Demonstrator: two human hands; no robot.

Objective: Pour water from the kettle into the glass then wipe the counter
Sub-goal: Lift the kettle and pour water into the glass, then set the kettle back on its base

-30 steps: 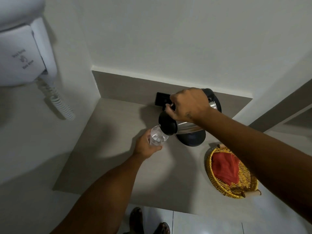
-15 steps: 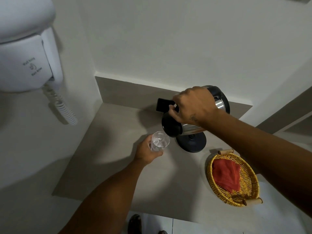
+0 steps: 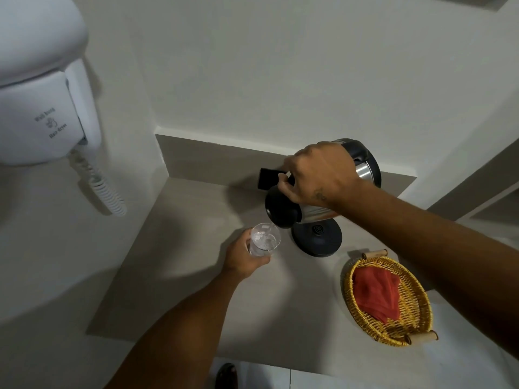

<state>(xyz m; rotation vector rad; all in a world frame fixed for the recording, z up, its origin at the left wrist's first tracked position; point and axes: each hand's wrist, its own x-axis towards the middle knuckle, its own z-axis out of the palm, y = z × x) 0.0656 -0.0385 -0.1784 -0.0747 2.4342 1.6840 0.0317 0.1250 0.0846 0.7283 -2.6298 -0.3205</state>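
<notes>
Pour underway: right hand (image 3: 320, 175) is clamping tilted kettle (image 3: 283, 210) above its base (image 3: 317, 240), water streaming into glass (image 3: 265, 242), left hand (image 3: 244, 256) wrapping it. Glass part filled. Counter (image 3: 179, 265) wipe pending; red cloth (image 3: 376, 296) waiting in basket (image 3: 421, 304).

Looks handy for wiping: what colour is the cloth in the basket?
Red cloth, lying in the yellow wicker basket; head view.

Counter (image 3: 179, 276): kettle base (image 3: 317, 240), basket (image 3: 421, 318).

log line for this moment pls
phase: pouring | right hand: tilts kettle | left hand: holds glass | red cloth: in basket, untouched
</notes>
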